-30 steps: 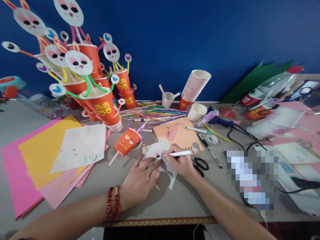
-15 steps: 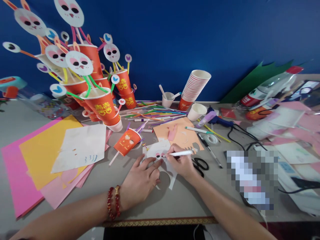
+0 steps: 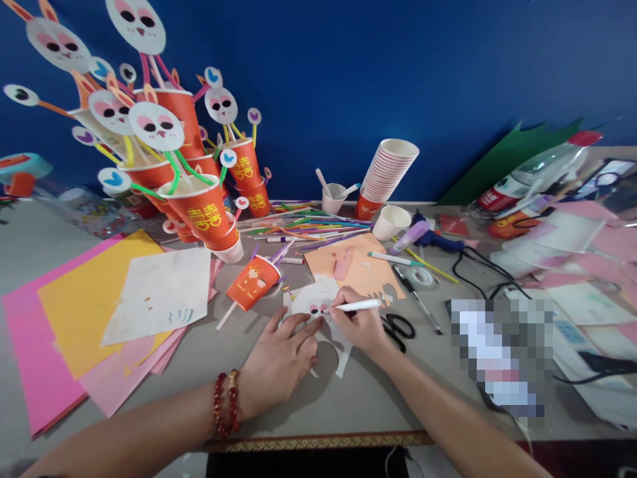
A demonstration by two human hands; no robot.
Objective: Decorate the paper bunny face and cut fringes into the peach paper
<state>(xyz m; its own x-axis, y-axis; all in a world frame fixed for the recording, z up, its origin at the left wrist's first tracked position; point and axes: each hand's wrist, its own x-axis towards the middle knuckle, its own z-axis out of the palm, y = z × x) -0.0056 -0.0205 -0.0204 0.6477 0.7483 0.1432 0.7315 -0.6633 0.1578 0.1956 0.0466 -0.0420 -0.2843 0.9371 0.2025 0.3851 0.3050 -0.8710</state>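
Observation:
My right hand (image 3: 359,325) grips a white marker pen (image 3: 361,305), its tip on a white paper cutout (image 3: 313,293). The cutout bears a face with two dark eyes on pink patches. My left hand (image 3: 283,348) lies flat with fingers spread, pressing the paper's lower left part. Just beyond it a red paper cup (image 3: 253,282) lies tilted, with purple pipe cleaners and a pale stick. Black-handled scissors (image 3: 399,330) rest to the right of my right hand, partly hidden by it.
Rabbit-faced cup figures (image 3: 199,212) crowd the back left. Coloured paper sheets (image 3: 64,312) lie at left. Pipe cleaners (image 3: 308,222), a stack of paper cups (image 3: 391,169) and a blue glue gun (image 3: 440,240) with its cable stand behind. A plastic bottle (image 3: 527,176) leans at right.
The marker has shifted very slightly at the right eye, which looks darker now. My left hand stays in place on the paper.

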